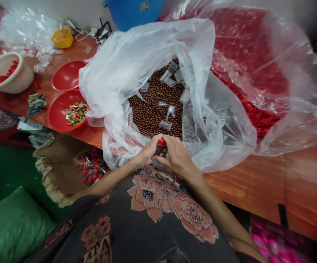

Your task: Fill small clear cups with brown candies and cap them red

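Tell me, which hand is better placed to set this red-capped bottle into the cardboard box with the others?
Probably the left hand: it holds the bottle on the side nearest the cardboard box. The right hand sits on the bottle's far side from the box.

Large letters "APA" on the dark printed shirt (136, 223), lower front, partly cut off at the frame edge. Label (143, 6) on blue plastic tub (132, 14): too small to read.
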Tool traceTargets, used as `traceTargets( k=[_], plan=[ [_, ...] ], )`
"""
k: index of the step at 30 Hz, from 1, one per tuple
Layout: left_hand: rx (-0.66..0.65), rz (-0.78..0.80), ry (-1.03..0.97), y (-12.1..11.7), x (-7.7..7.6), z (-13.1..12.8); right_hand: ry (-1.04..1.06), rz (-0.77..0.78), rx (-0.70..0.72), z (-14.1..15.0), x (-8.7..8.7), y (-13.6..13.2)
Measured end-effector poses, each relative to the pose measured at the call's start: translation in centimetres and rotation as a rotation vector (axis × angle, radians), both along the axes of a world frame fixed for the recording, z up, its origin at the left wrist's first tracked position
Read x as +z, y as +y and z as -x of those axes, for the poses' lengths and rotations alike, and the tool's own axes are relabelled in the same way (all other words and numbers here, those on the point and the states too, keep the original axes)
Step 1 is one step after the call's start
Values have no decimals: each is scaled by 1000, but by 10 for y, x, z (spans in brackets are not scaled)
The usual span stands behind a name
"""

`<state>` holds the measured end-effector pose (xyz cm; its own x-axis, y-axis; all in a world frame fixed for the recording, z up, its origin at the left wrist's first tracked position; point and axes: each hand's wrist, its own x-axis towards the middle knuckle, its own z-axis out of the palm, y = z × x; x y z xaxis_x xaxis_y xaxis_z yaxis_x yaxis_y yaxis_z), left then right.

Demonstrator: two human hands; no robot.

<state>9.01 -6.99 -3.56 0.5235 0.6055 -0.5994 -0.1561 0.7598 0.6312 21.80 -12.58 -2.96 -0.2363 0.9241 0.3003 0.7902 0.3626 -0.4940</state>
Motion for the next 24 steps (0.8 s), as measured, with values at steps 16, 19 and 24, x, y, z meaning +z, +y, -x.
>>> traceTargets(
  k=[16,19,24],
  plan=[
    [71,-100,113,-16,-16,4,7,17,95,-1,-17,1],
    [-12,-158,73,-12,0,12,66,30,74,-5,-10,-5],
    [358,-799,533,28,28,103,245,-278,-437,-69,0,-26]
  ],
)
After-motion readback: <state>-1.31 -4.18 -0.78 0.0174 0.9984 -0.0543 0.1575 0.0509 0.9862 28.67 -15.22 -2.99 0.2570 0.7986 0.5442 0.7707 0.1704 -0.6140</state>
